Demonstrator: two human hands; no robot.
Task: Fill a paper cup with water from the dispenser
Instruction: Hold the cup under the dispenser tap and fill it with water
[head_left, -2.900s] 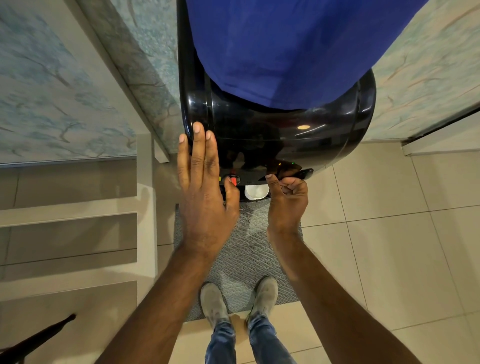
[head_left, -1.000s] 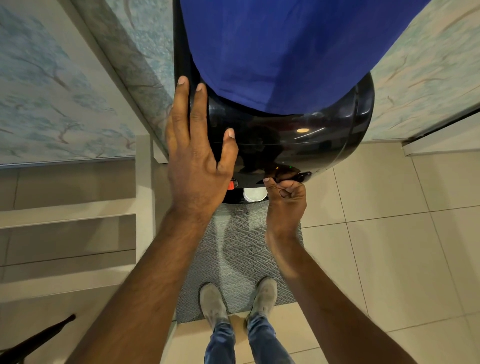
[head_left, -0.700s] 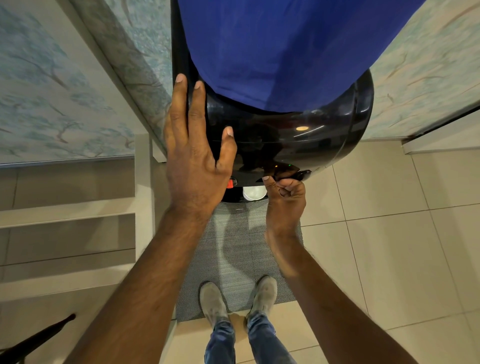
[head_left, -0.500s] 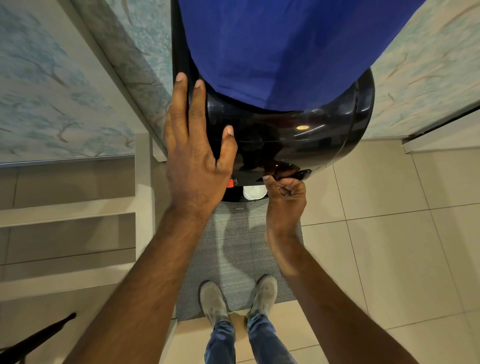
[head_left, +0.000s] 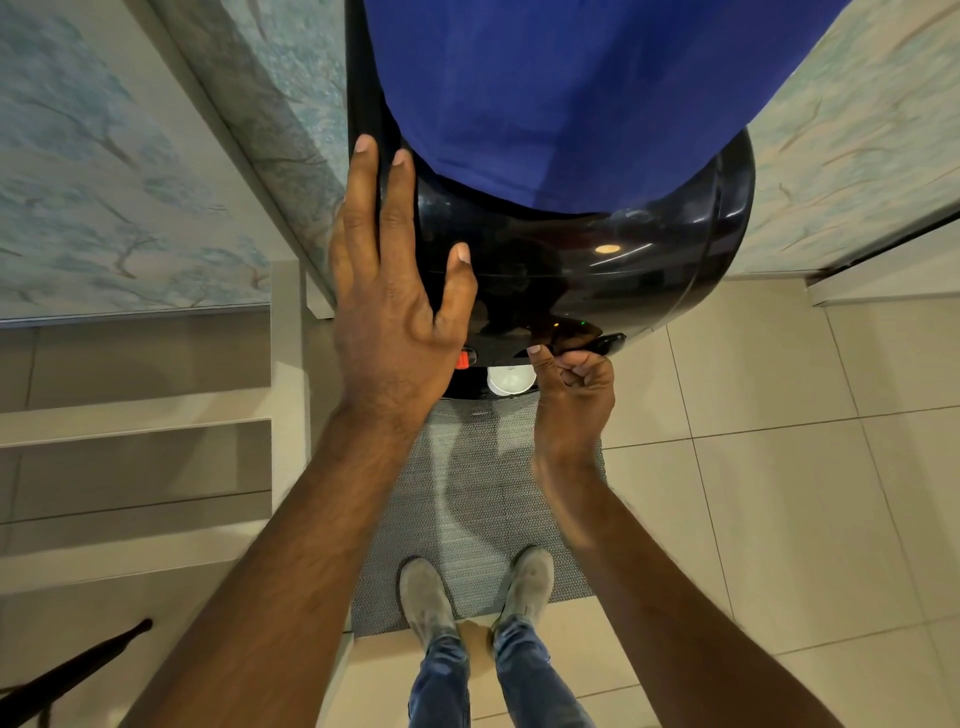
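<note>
While the left hand (head_left: 395, 317), which lay lower three seconds back, now rests flat and ungripping on the black dispenser (head_left: 597, 260); the right hand (head_left: 574, 387) stays curled on the tap lever (head_left: 605, 343); the paper cup (head_left: 510, 379) sits beneath, presumably filling.

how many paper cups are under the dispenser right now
1: a white paper cup stands under the black dispenser's front edge, between the left hand and right hand. The overhang could hide others.
</note>
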